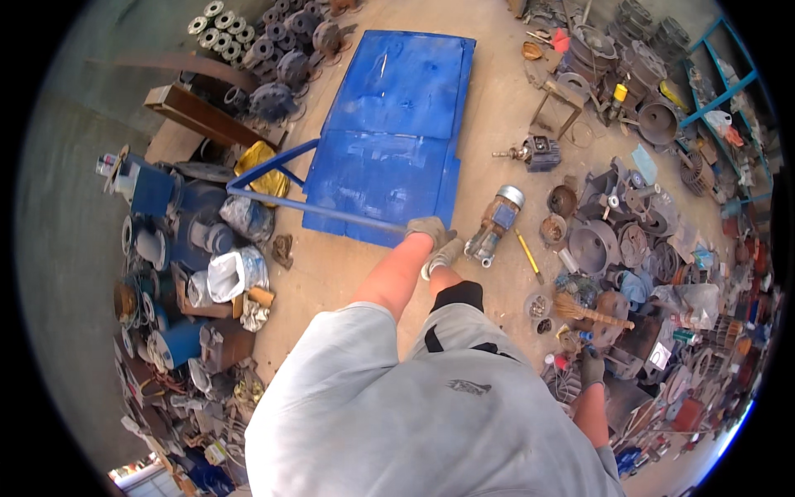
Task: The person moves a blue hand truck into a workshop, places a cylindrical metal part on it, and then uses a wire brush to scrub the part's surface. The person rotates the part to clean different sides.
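Note:
A flat blue platform cart (pixel 389 124) with a scuffed, dented deck stands on the floor ahead. Its blue tubular handle (pixel 315 209) runs along the near side toward me. My left hand (pixel 426 230), in a grey work glove, is closed around the right end of that tube. Far to the right, my right hand (pixel 591 371), also gloved, hangs low beside the heaped metal parts. Its fingers blend into the clutter, and whether it holds anything cannot be made out. Just below my left hand shows one of my feet (pixel 441 257).
An electric motor (pixel 497 224) and a yellow-handled tool (pixel 528 257) lie right of the cart. Beyond stands another motor (pixel 540 153). Machine parts, a straw broom (pixel 592 311) and a blue rack (pixel 720 103) crowd the right; flanges (pixel 219 33) and a white sack (pixel 236 273) line the left.

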The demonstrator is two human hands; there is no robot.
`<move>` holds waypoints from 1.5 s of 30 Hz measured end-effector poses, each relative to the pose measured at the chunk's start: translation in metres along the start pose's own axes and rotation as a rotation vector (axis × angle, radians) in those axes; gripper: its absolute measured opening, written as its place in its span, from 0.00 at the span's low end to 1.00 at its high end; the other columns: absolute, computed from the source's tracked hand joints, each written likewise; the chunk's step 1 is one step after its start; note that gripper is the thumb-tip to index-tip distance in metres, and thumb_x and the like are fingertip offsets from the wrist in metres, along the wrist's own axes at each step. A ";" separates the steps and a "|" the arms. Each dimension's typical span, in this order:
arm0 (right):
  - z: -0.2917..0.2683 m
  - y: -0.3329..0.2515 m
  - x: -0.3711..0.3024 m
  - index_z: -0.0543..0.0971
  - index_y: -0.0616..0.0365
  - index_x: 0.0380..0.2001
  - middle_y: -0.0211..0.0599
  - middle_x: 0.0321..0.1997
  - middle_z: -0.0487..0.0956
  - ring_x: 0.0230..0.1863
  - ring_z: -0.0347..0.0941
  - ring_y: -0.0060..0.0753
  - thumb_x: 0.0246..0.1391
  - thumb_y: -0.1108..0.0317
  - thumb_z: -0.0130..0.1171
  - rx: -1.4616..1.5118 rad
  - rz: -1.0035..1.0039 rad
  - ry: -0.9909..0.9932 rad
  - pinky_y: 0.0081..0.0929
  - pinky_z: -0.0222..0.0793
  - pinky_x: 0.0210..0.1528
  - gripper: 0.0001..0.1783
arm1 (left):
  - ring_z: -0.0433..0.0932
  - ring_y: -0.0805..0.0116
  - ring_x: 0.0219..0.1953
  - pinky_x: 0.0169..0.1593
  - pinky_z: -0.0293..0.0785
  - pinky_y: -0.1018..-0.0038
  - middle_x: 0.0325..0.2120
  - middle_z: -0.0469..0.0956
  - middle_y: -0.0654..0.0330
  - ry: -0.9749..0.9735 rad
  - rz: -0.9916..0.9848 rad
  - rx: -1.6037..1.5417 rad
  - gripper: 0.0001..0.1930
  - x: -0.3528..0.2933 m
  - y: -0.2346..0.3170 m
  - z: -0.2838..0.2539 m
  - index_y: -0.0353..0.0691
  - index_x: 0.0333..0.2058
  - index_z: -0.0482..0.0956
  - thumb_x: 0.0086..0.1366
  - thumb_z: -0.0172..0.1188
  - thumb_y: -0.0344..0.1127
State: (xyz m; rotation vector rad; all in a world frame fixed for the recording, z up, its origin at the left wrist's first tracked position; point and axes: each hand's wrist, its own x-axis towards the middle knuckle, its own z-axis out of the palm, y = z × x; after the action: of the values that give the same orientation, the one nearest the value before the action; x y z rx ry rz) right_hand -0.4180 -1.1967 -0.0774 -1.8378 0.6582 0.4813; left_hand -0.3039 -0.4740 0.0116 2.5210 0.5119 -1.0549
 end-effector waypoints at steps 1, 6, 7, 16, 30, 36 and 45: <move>0.014 -0.012 -0.005 0.87 0.60 0.41 0.35 0.33 0.86 0.30 0.82 0.31 0.68 0.65 0.66 0.007 0.016 -0.009 0.32 0.76 0.32 0.10 | 0.84 0.53 0.66 0.66 0.80 0.60 0.63 0.86 0.51 0.018 -0.037 0.006 0.37 -0.004 -0.016 0.011 0.42 0.63 0.87 0.79 0.51 0.69; -0.019 0.055 -0.040 0.89 0.52 0.47 0.46 0.40 0.89 0.38 0.86 0.41 0.69 0.57 0.63 -0.436 -0.037 -0.191 0.40 0.79 0.40 0.14 | 0.84 0.45 0.64 0.66 0.80 0.54 0.59 0.86 0.43 0.037 0.015 -0.056 0.36 -0.032 -0.021 0.058 0.39 0.58 0.89 0.75 0.56 0.68; -0.027 0.074 -0.046 0.89 0.50 0.49 0.48 0.42 0.89 0.41 0.87 0.44 0.69 0.55 0.63 -0.807 -0.194 -0.282 0.41 0.80 0.43 0.15 | 0.83 0.44 0.66 0.68 0.79 0.54 0.62 0.84 0.43 0.007 0.010 -0.040 0.36 -0.038 -0.023 0.067 0.39 0.61 0.87 0.76 0.56 0.67; 0.044 0.102 -0.105 0.86 0.52 0.46 0.52 0.48 0.90 0.51 0.88 0.58 0.65 0.54 0.57 -1.039 -0.335 -0.440 0.56 0.82 0.51 0.17 | 0.82 0.42 0.66 0.68 0.78 0.51 0.63 0.83 0.40 -0.125 -0.159 0.029 0.38 -0.094 -0.087 0.173 0.37 0.62 0.85 0.72 0.60 0.67; 0.073 0.040 0.026 0.88 0.67 0.45 0.43 0.41 0.92 0.37 0.88 0.37 0.71 0.55 0.61 -0.365 0.262 -0.260 0.38 0.83 0.41 0.22 | 0.80 0.47 0.69 0.72 0.75 0.53 0.67 0.82 0.49 -0.787 -0.203 0.148 0.37 -0.129 -0.183 0.284 0.44 0.67 0.83 0.69 0.64 0.64; 0.092 -0.025 0.114 0.91 0.61 0.41 0.41 0.38 0.92 0.36 0.88 0.33 0.67 0.52 0.64 -0.616 -0.033 -0.429 0.36 0.83 0.41 0.21 | 0.80 0.47 0.69 0.71 0.75 0.54 0.66 0.82 0.45 -0.806 -0.292 -0.059 0.37 -0.140 -0.189 0.291 0.41 0.66 0.83 0.68 0.68 0.62; 0.223 -0.184 0.183 0.88 0.62 0.51 0.40 0.38 0.88 0.31 0.84 0.33 0.68 0.54 0.66 -0.770 0.186 -0.466 0.34 0.83 0.34 0.22 | 0.80 0.47 0.68 0.70 0.75 0.55 0.65 0.82 0.39 -0.749 -0.519 -0.347 0.37 -0.109 -0.201 0.249 0.37 0.63 0.84 0.65 0.74 0.59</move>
State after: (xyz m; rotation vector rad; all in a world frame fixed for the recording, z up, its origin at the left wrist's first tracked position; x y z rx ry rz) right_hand -0.1631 -0.9750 -0.1333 -2.2487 0.3322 1.3849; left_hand -0.6171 -0.4331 -0.1100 1.5513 1.0192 -1.7843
